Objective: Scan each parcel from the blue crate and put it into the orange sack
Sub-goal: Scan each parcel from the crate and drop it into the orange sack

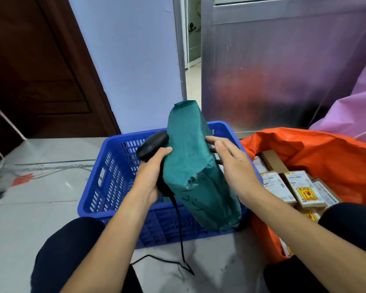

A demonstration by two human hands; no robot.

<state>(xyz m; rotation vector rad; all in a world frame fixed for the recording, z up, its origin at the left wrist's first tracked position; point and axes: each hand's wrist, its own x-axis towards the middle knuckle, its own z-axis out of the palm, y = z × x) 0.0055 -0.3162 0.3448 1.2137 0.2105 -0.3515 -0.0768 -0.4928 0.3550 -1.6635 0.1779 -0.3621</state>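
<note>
A long green plastic-wrapped parcel (195,166) stands tilted over the blue crate (106,178), its lower end near the crate's front right corner. My right hand (230,163) grips its right side, thumb on the front. My left hand (150,172) holds a black barcode scanner (153,144) pressed against the parcel's left side; the scanner's cable (181,235) hangs down to the floor. The orange sack (325,157) lies open at the right with several brown cardboard parcels (300,187) inside. The crate's inside is mostly hidden by the parcel and my hands.
My knees in dark trousers (68,246) frame the crate at bottom left and right. A metal-faced panel (273,70) stands behind the crate, pink sheeting (357,106) at far right, a dark wooden door (40,70) at left. Cables (40,168) run along the tiled floor at left.
</note>
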